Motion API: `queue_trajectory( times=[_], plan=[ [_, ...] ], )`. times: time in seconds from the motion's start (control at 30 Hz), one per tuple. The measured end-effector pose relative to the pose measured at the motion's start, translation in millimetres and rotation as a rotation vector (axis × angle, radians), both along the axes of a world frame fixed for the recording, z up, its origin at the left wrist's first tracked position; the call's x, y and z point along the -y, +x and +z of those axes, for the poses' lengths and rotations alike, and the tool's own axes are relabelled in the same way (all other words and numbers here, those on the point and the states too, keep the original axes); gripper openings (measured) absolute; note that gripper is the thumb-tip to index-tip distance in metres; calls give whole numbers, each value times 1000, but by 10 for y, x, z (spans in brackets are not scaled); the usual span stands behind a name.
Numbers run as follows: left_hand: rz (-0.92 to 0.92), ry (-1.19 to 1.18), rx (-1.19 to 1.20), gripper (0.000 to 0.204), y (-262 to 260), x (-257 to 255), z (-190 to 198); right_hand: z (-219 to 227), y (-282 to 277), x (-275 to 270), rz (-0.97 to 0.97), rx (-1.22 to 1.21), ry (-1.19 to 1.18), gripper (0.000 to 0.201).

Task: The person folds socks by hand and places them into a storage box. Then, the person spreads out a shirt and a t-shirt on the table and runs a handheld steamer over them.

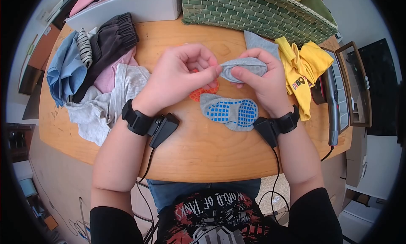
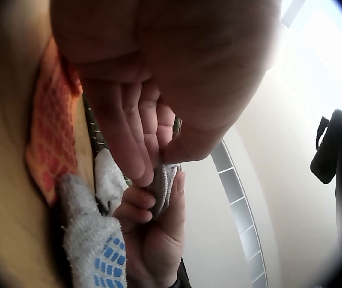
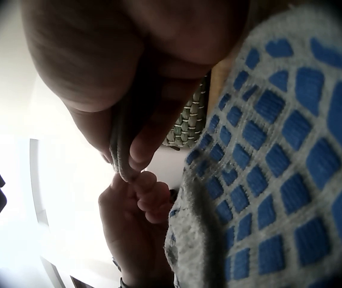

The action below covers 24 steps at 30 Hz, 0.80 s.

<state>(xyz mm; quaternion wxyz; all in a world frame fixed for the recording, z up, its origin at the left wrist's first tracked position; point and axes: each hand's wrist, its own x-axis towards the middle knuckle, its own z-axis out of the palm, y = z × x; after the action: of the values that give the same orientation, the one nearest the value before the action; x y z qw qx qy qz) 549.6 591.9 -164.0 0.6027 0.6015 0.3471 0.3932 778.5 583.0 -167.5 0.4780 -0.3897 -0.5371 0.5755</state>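
Observation:
In the head view a rolled or folded grey sock [image 1: 250, 68] is held up over the table between both hands. My right hand [image 1: 270, 81] grips its body, thumb on the near side and fingers behind. With thumb and forefinger, my left hand [image 1: 179, 75] pinches the sock's left tip, its other fingers loosely curled. Below them lies a grey sock with blue grip squares [image 1: 230, 111], sole up, near the right wrist. An orange cloth piece with a red pattern [image 1: 205, 91] lies on the tabletop, partly hidden by the left hand; the left wrist view shows more of it [image 2: 54, 138].
Dark trousers [image 1: 112, 43], blue cloth [image 1: 65, 70] and light grey clothing [image 1: 95, 113] are heaped at left. A yellow garment [image 1: 304, 66] and grey cloth [image 1: 260, 43] lie at right. Behind stand a green woven basket [image 1: 253, 16] and a white box [image 1: 131, 9].

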Motion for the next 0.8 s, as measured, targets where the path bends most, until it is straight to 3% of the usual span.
queue_trajectory(
  times=[0.2,0.5,0.57,0.8],
  plan=[
    [91,-13,-40,10,4,-9,-3,1,16,2,6,-27,2,26],
    [-44,-89,51,12,-21,-3,36,-3,33,-7,5,50,-15,27],
    [30,102,19,16,51,13,11,33,25,4,2,120,-39,27],
    [21,-83,66,19,12,-10,2,-45,11,-37,83,-95,-10,28]
  ],
)
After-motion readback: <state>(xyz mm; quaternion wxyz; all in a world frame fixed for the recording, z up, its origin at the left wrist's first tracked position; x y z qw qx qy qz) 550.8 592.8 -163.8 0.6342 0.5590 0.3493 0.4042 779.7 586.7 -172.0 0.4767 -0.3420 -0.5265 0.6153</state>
